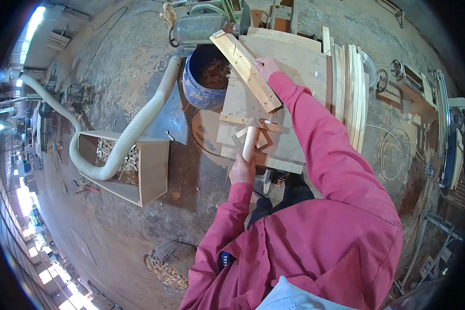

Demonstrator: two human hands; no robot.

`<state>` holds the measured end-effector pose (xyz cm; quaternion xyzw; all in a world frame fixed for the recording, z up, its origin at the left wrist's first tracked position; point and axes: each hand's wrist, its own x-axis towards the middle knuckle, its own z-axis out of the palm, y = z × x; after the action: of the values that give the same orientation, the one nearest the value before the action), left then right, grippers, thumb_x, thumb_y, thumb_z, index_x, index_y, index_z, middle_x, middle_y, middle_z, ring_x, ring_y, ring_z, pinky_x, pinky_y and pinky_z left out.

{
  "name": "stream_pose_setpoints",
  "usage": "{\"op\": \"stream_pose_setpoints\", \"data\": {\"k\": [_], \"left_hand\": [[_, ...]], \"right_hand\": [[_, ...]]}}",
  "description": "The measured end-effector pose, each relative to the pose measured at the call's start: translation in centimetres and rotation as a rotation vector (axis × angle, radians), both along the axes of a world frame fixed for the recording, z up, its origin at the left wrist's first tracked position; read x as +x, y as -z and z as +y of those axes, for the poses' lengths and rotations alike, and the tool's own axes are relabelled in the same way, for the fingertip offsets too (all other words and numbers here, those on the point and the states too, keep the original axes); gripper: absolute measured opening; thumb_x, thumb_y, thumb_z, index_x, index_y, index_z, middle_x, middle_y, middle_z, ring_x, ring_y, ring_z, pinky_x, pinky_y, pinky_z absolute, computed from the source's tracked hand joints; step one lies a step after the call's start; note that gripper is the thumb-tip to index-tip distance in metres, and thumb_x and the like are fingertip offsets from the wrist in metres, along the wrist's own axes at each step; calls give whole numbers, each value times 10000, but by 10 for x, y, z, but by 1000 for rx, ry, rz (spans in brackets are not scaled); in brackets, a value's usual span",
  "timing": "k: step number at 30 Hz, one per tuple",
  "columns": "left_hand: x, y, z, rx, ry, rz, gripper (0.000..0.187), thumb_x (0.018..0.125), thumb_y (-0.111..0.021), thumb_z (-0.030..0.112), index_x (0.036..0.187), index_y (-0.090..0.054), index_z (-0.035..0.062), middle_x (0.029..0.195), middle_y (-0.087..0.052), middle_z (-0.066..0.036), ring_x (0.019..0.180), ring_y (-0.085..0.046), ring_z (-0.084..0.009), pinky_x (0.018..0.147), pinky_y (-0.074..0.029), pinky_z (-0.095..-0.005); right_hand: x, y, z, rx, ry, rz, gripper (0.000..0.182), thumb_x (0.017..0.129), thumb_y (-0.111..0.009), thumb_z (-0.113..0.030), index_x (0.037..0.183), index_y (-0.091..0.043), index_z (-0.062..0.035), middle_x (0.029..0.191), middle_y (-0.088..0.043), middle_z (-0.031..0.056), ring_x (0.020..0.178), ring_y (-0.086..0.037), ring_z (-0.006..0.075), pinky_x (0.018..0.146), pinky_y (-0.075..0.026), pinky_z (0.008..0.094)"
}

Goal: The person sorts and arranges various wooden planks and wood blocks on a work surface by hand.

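My left hand (242, 171) grips the lower end of a short round wooden piece (250, 140) and holds it against small wooden stops on a plywood jig table (299, 67). Above it, my right hand (266, 66) rests on a long flat wooden bar (244, 70) that lies diagonally across the table's upper left part. Both arms are in red sleeves.
A blue bucket (201, 93) of wood scraps stands left of the table, under a grey-green machine (199, 25). A pale flexible hose (139, 124) runs over a wooden box (152, 173) of offcuts. Curved slats (352, 98) are stacked at the table's right. A basket (168, 266) sits on the floor.
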<state>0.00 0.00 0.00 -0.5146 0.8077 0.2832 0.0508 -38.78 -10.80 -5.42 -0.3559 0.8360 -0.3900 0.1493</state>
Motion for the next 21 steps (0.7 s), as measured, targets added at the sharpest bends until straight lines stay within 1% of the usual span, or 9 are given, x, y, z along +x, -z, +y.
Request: {"op": "stream_pose_setpoints", "data": {"k": [3, 5, 8, 12, 14, 17, 18, 20, 21], "left_hand": [[-2, 8, -11, -52, -5, 50, 487, 946, -678, 502, 1038, -552, 41, 867, -714, -277, 824, -698, -495, 729, -546, -595], [0, 10, -3, -93, 31, 83, 460, 955, -676, 474, 997, -529, 40, 837, -710, -257, 785, -702, -479, 676, -546, -583], [8, 12, 2, -65, 5, 95, 489, 942, -686, 495, 1031, -559, 31, 856, -705, -285, 843, -689, -508, 726, -531, -598], [5, 21, 0, -49, 1, 110, 492, 944, -688, 492, 1023, -555, 25, 871, -700, -302, 860, -678, -515, 746, -519, -592], [5, 10, 0, -48, 0, 94, 494, 946, -686, 492, 1027, -554, 23, 873, -699, -302, 867, -678, -514, 753, -518, -592], [13, 10, 3, -48, 23, 82, 500, 950, -681, 493, 1036, -550, 18, 879, -700, -305, 878, -679, -514, 763, -520, -591], [10, 12, 1, -71, 45, 109, 504, 952, -678, 495, 1041, -549, 16, 882, -701, -307, 880, -681, -515, 766, -523, -589], [2, 9, -1, -65, 42, 80, 507, 954, -675, 497, 1043, -548, 14, 886, -703, -308, 880, -683, -516, 767, -526, -588], [5, 6, 0, -57, 37, 39, 510, 956, -673, 498, 1045, -548, 12, 891, -705, -310, 880, -685, -517, 769, -529, -588]], "right_hand": [[2, -3, -11, -109, 48, 15, 274, 962, -656, -335, 1101, -793, -143, 1102, -741, 156, 1032, -688, 382, 922, -533, 461], [2, 3, -5, -103, 40, 73, 300, 961, -672, -288, 1105, -770, -44, 1073, -747, 204, 997, -708, 368, 909, -536, 436], [10, 8, -1, -110, 49, 65, 297, 956, -672, -286, 1102, -771, -47, 1049, -755, 195, 978, -716, 365, 892, -544, 437], [1, -11, 4, -76, 53, 14, 291, 951, -670, -297, 1078, -782, -60, 1041, -761, 182, 972, -724, 354, 885, -550, 432], [-6, -18, 8, 30, 141, 33, 299, 942, -674, -313, 1093, -782, -79, 1020, -767, 164, 967, -732, 338, 884, -555, 426], [13, -39, 32, 32, 269, 0, 322, 927, -689, -327, 1127, -773, -90, 1030, -765, 170, 970, -732, 343, 885, -557, 424], [16, -38, 38, 33, 270, 4, 322, 927, -689, -327, 1127, -773, -90, 1030, -765, 170, 970, -732, 343, 885, -557, 424], [18, -27, 47, -189, 92, 163, 308, 900, -706, -343, 1091, -766, -109, 1040, -733, 206, 978, -695, 400, 876, -544, 477], [24, -23, 52, -184, 90, 158, 308, 900, -706, -343, 1091, -766, -109, 1040, -733, 206, 978, -695, 400, 876, -544, 477]]}}
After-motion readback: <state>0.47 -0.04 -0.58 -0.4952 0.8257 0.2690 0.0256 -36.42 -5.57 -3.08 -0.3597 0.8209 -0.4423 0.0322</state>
